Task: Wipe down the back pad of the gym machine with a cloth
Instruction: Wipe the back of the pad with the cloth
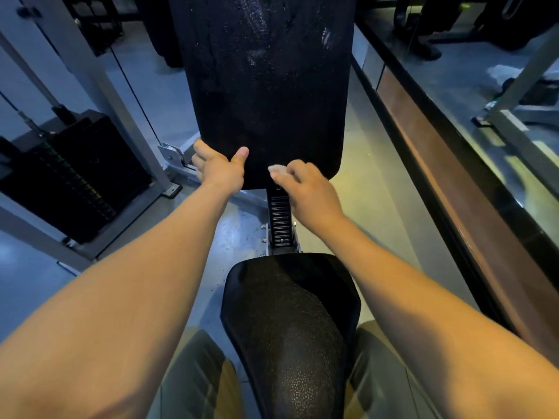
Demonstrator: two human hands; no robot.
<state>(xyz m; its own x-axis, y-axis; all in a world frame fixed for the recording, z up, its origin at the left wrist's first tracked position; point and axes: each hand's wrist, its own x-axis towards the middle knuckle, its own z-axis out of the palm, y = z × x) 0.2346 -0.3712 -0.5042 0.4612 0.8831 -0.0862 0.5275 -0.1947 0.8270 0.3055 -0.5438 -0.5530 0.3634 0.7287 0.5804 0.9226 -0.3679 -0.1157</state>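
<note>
**Back pad wipe, working the bottom edge**

The right hand has its grip bunched round a small pale wad of cloth, pressed to the lower edge of the tall black textured vinyl back pad. The left hand clamps the pad's lower left corner, thumb on the face. The cloth looks soft and light, best kept balled in the fingers. The pad looks firm, with shiny streaks higher up.
</note>
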